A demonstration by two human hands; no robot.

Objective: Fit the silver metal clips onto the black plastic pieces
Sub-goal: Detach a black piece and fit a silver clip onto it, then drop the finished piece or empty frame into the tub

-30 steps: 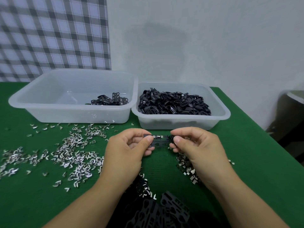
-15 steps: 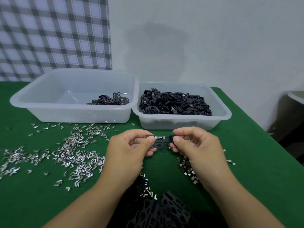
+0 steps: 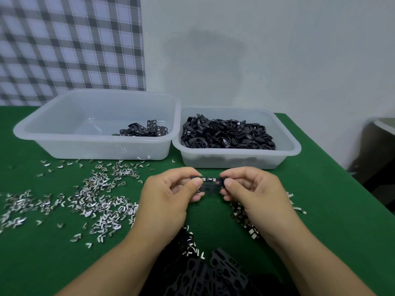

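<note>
Both hands hold one flat black plastic piece (image 3: 210, 186) just above the green table, in front of the two tubs. My left hand (image 3: 168, 199) pinches its left end between thumb and fingers. My right hand (image 3: 254, 195) pinches its right end. A silver metal clip (image 3: 208, 179) sits on the piece's top edge between my thumbs. Several loose silver clips (image 3: 96, 199) lie scattered on the table to the left. A pile of black plastic pieces (image 3: 213, 274) lies at the near edge between my forearms.
A large translucent tub (image 3: 64, 142) at the back left holds a few black pieces with clips (image 3: 145, 130). A smaller tub (image 3: 288, 152) to its right is filled with black parts (image 3: 226, 136). More clips (image 3: 243, 218) lie under my right hand. The green table's edge (image 3: 342, 167) runs along the right.
Both hands keep their pinch on the black piece and have barely shifted. The clip stays on the top edge.
</note>
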